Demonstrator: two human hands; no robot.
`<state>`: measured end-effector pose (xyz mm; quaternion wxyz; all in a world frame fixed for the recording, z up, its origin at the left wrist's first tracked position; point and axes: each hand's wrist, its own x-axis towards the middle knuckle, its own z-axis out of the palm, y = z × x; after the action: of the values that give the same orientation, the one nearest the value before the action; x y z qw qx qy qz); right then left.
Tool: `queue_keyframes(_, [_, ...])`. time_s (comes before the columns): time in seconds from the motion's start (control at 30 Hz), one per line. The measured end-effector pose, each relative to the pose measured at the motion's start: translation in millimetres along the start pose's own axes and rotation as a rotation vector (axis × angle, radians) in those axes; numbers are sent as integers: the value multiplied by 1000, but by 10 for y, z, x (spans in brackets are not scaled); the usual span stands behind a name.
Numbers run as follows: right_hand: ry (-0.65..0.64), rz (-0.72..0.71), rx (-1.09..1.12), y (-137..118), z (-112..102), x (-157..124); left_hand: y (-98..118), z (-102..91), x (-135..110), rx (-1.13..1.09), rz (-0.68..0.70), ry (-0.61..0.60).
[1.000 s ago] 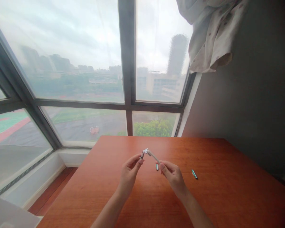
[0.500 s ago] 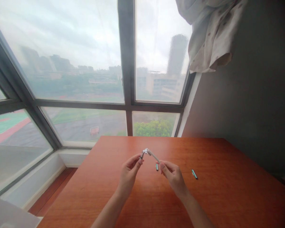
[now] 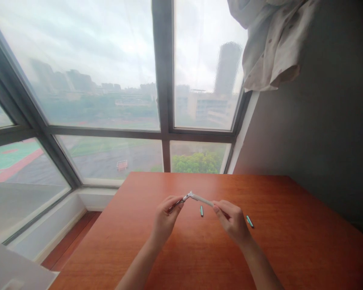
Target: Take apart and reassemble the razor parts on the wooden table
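Above the table, my left hand (image 3: 167, 214) pinches the dark, silvery end of a slim razor handle (image 3: 203, 199). On the other side, my right hand (image 3: 232, 219) has its fingers closed on the pale grey end. The two lengths meet at a shiny silver joint between my hands, forming a shallow peak. Whether they are one hinged piece or two touching parts, I cannot tell. Just below the grey length lies a small razor cartridge (image 3: 201, 211) with a green strip. Another green-striped cartridge (image 3: 249, 221) rests to the right of my right hand.
The reddish-brown wooden table (image 3: 187, 257) reaches back to the large window (image 3: 105, 80) with grey frames. A pale spotted cloth (image 3: 272, 56) hangs at the upper right, before a dark grey wall (image 3: 326, 121).
My right hand has shifted right and my hands are a little farther apart. The razor handle has opened to a flatter angle, and the near cartridge now shows fully.
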<state>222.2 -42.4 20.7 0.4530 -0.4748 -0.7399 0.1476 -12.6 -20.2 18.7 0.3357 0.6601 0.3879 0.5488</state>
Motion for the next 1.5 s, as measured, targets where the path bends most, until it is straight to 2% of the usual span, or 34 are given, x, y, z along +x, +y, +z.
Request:
queue_keyframes(0.13, [-8, -21, -103, 22, -30, -14, -4, -27, 4, 68, 59, -24])
queue_keyframes(0.33, [11, -11, -137, 76, -21, -27, -28, -12, -15, 152, 132, -78])
queue_keyframes(0.53, [64, 28, -129, 93, -15, -6, -18, -1, -12, 131, 134, -59])
queue_keyframes(0.73, [50, 24, -37, 63, -27, -3, 0, 2, -5, 127, 141, -42])
queue_keyframes(1.3, [17, -2, -94, 48, -29, -2, -7, -4, -18, 176, 135, -43])
queue_keyframes(1.5, [47, -8, -151, 99, -26, -5, -14, -4, -6, 183, 152, -28])
